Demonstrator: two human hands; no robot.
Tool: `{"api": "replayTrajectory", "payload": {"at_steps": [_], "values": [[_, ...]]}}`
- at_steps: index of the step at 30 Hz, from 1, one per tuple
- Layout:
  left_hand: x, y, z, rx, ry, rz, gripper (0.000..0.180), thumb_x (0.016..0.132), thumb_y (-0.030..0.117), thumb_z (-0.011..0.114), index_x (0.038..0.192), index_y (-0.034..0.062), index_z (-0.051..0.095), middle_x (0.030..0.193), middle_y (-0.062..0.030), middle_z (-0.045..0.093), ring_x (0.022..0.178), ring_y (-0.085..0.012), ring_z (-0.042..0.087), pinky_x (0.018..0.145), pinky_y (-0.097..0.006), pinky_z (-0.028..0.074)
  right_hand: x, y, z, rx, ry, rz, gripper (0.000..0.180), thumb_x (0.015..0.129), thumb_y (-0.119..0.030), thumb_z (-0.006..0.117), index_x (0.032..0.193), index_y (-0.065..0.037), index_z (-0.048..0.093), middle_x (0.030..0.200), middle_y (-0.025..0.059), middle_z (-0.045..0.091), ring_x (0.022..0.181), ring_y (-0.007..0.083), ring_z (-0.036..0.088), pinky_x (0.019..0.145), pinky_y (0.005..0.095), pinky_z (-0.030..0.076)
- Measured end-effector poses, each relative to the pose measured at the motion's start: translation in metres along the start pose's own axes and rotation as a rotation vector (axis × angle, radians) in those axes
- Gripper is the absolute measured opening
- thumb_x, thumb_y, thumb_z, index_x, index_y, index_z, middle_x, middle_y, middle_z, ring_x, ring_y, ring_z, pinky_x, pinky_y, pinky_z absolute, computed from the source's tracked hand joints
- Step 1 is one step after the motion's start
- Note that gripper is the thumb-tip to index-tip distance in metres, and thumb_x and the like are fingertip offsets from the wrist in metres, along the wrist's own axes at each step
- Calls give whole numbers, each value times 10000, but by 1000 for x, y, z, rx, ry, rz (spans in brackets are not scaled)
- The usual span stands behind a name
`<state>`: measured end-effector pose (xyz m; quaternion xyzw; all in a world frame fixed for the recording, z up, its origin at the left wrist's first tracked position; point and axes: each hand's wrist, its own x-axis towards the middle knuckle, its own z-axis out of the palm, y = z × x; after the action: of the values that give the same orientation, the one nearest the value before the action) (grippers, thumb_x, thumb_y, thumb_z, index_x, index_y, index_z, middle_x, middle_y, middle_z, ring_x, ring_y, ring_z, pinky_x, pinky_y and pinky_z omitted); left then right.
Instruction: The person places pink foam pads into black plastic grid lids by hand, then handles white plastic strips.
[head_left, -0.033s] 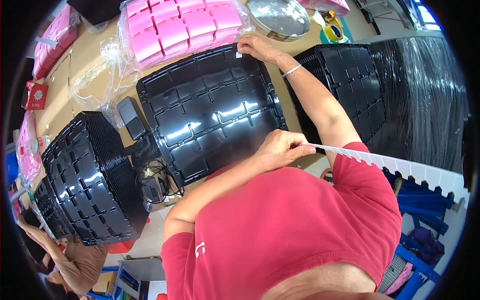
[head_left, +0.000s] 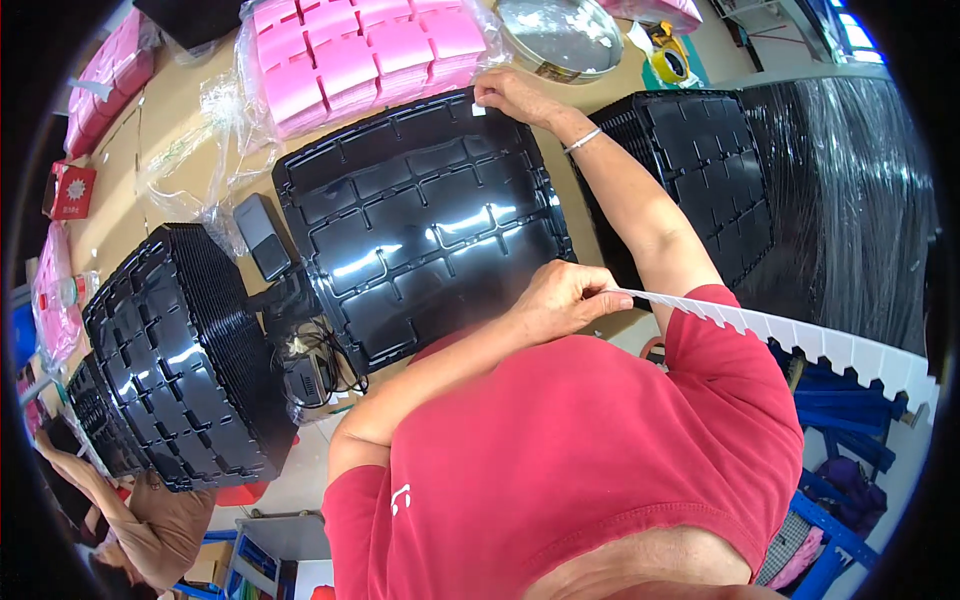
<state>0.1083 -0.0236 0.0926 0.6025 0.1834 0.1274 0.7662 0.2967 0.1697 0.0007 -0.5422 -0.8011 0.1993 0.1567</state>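
A black plastic tray [head_left: 400, 190] with moulded ridges lies in front of me. At its far right corner, my right hand [head_left: 513, 94] has thumb and fingers pinched on a small white sticker [head_left: 478, 109], which lies against the tray's edge. Close to my chest, my left hand [head_left: 562, 298] pinches the end of a long white strip of stickers [head_left: 780, 322] between thumb and finger. From there the strip runs off to the right, its lower edge notched.
Stacks of black trays stand left [head_left: 170, 350] and right [head_left: 700, 170]. Pink card pieces [head_left: 370, 55] in plastic wrap lie beyond the tray, beside a round metal tin [head_left: 560, 38]. A dark phone-like device [head_left: 264, 237] and cables are at left. Another person [head_left: 160, 520] works at lower left.
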Motion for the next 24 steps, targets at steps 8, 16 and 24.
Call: {"api": "replayTrajectory", "payload": {"at_steps": [8,16,24], "values": [[14,2,-9,-5,38,55,242,871,283,695,843,43,701,620,-28,615,561,-75,538,510,-279,411,0,-6,18,-222,231,5,110,752,-111,687,796,-36,618,832,85,642,860,266,600,772,370,488],[11,2,-5,7,52,88,241,870,278,697,832,40,696,620,-36,614,568,-82,540,524,-284,410,4,0,10,-16,101,95,189,694,-157,762,818,-54,663,792,80,640,831,236,603,752,354,493],[7,3,-6,-3,22,4,245,868,289,699,840,46,703,626,-29,619,574,-83,541,530,-282,412,8,2,8,-119,34,81,87,785,-141,654,826,-69,627,850,80,642,896,255,608,757,376,493]]}}
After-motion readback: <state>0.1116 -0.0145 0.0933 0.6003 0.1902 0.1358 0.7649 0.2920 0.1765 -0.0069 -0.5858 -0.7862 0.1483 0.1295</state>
